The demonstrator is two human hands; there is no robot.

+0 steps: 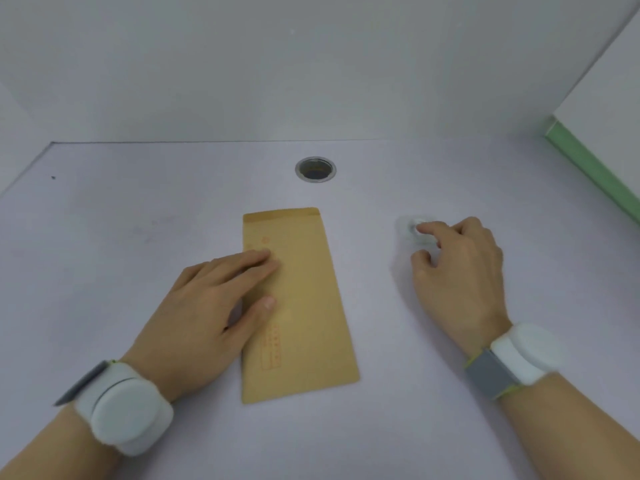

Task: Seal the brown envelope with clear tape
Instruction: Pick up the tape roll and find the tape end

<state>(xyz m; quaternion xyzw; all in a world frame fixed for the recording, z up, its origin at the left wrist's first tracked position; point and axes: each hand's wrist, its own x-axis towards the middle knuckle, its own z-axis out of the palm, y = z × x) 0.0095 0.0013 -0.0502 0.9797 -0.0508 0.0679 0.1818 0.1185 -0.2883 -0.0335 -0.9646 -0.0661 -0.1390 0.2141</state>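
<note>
While your left hand [207, 306] lies open and flat on the brown envelope [298, 306], fingers spread over its left edge and pinning it to the table [138, 220], your right hand [457, 265] is curled loosely over the roll of clear tape [412, 230], forefinger touching its top and not yet closed on it. The envelope lies lengthwise in the middle of the table, its flap end pointing away from you toward the round cable hole [315, 169]; the tape roll sits well to its right, blurred and hard to make out.

You are, it seems, at the pick-up. Close thumb and fingers around the roll's rim rather than pressing down on it, since clear tape is slippery and the free end is hard to find. Keep the left hand's weight on the paper so it does not slide. Whether the flap is already folded shut cannot be told; check before you lay tape across it.
</note>
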